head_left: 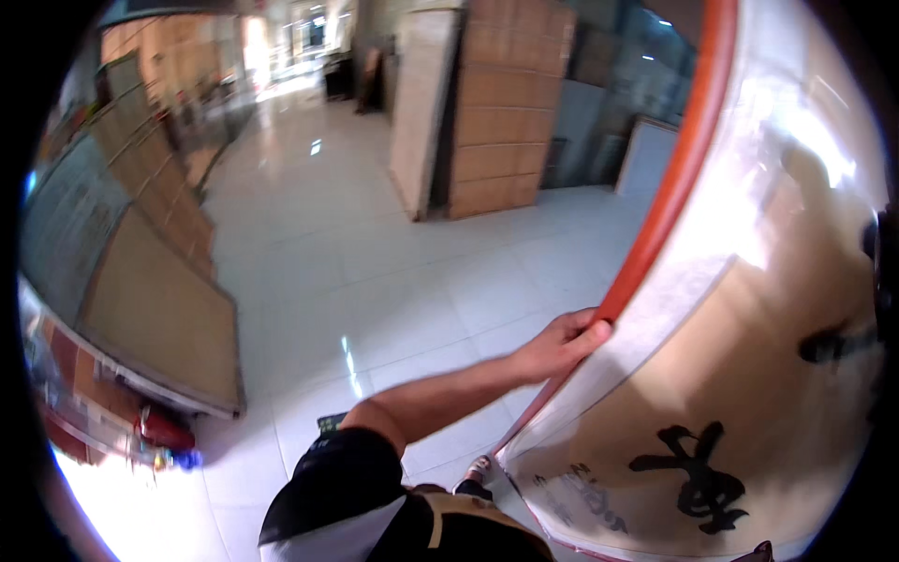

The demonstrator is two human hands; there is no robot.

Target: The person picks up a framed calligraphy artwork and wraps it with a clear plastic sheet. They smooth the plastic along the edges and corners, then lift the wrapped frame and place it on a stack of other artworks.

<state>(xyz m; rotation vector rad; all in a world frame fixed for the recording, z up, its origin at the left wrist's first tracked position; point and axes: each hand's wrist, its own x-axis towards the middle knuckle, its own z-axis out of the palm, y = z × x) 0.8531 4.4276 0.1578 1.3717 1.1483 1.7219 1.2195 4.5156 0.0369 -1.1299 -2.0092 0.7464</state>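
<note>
One hand [562,342], my left, I see clamped on the orange edge of a big wrapped panel [749,356]; white tiled floor [375,262] lies below.

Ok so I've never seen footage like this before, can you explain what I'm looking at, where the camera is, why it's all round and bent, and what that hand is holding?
There is no machine here. A person wears a wide fisheye camera on the head, looking down and forward, so straight edges bend toward the rim and the picture looks round. The bare arm coming up from the lower edge is the person's own, and the left hand grips the orange-red edge of a large flat board wrapped in brown paper and clear film, which stands upright on the right and bears black brush marks. The right hand is not in view. Below is a glossy white tiled floor. On the left, more large framed brown panels lean against the wall, with a red fire extinguisher lying beneath them. Further back stands a tall stack of wrapped brown flat packs.
</note>
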